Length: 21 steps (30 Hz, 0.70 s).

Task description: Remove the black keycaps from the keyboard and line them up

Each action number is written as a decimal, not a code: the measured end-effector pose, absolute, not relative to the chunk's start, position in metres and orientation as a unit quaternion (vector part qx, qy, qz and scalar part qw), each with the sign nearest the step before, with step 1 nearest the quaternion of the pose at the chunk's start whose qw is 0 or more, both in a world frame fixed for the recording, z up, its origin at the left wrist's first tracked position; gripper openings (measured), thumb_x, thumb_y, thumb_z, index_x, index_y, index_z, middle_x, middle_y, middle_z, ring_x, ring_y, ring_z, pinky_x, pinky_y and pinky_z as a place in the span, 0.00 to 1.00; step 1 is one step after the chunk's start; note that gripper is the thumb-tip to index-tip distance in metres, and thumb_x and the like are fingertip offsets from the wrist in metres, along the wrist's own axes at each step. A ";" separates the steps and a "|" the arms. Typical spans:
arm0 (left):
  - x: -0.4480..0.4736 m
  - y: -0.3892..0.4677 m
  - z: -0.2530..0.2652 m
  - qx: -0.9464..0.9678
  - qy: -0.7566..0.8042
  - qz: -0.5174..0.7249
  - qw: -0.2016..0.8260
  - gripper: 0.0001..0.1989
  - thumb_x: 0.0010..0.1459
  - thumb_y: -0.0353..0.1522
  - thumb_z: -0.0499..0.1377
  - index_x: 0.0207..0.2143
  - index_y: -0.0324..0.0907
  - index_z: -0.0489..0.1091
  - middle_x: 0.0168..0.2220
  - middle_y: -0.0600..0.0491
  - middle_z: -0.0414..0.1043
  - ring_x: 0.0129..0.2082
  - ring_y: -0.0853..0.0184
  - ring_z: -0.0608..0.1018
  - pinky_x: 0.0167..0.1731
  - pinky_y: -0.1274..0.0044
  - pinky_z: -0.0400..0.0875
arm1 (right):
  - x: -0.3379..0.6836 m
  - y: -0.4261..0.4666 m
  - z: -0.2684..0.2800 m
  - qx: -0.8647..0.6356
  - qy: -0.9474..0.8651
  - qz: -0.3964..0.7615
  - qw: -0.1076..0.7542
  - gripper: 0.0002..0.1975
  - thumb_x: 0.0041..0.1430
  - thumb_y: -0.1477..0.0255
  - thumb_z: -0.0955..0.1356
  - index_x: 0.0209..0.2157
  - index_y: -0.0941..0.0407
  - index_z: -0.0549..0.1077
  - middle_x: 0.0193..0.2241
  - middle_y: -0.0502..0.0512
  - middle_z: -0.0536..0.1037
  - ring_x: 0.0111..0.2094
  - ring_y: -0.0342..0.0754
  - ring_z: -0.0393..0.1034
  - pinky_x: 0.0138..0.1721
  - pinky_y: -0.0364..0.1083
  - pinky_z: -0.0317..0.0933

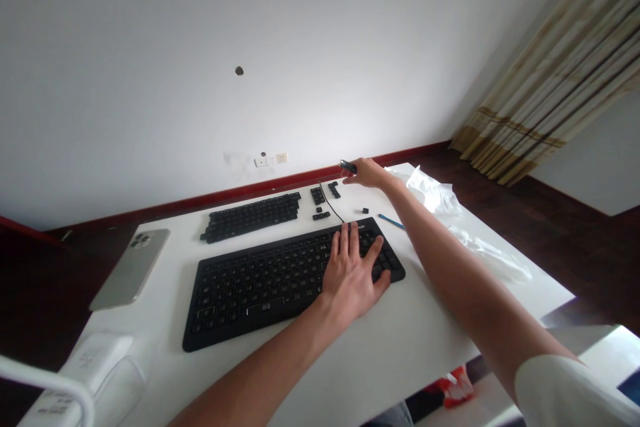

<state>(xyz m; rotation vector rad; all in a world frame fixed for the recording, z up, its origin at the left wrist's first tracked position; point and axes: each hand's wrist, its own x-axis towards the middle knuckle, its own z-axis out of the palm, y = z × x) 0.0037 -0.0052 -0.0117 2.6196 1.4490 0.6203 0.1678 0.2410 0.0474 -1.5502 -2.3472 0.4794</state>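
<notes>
A black keyboard [265, 287] lies on the white table, its keycaps removed over most of what shows. My left hand [353, 273] rests palm down on its right part, fingers spread, covering some of the keys. Over the far edge of the table, my right hand [369, 173] grips a small dark elongated object [349, 165], whose kind I cannot make out. Behind the keyboard, black keycaps [253, 215] lie in a block of rows. Smaller keycap groups [318, 196] sit beside the cable [330, 202], and a single keycap [365, 211] lies nearer my right forearm.
A blue stick-like tool [391, 221] lies partly behind my right forearm. Crumpled white plastic [433, 192] covers the table's right side. At left are a phone [133, 270], face down, and a white power strip [95, 360] with a cord. The wall stands behind the table.
</notes>
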 end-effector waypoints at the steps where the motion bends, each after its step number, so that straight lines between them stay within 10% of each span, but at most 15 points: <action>1: 0.004 -0.005 -0.012 0.856 0.475 0.200 0.040 0.34 0.70 0.49 0.55 0.73 0.49 0.57 0.74 0.39 0.46 0.74 0.41 0.49 0.69 0.50 0.53 | 0.173 0.240 0.056 -0.545 -0.810 0.190 0.105 0.10 0.56 0.68 0.76 0.41 0.52 0.84 0.38 0.53 0.85 0.41 0.52 0.79 0.44 0.49 0.69; 7: 0.005 -0.006 -0.013 0.857 0.477 0.196 0.014 0.33 0.70 0.49 0.56 0.73 0.50 0.58 0.74 0.40 0.47 0.74 0.42 0.49 0.69 0.51 0.53 | 0.195 0.231 0.084 -0.562 -0.766 0.282 -0.129 0.18 0.46 0.57 0.80 0.39 0.51 0.86 0.35 0.55 0.83 0.30 0.48 0.70 0.31 0.48 0.63; 21: 0.005 -0.005 -0.013 0.857 0.477 0.192 0.011 0.34 0.70 0.49 0.56 0.73 0.49 0.56 0.74 0.40 0.48 0.73 0.41 0.50 0.67 0.49 0.56 | 0.175 0.221 0.078 -0.564 -0.743 0.280 -0.229 0.22 0.38 0.56 0.81 0.36 0.52 0.86 0.31 0.55 0.79 0.32 0.50 0.67 0.32 0.47 0.60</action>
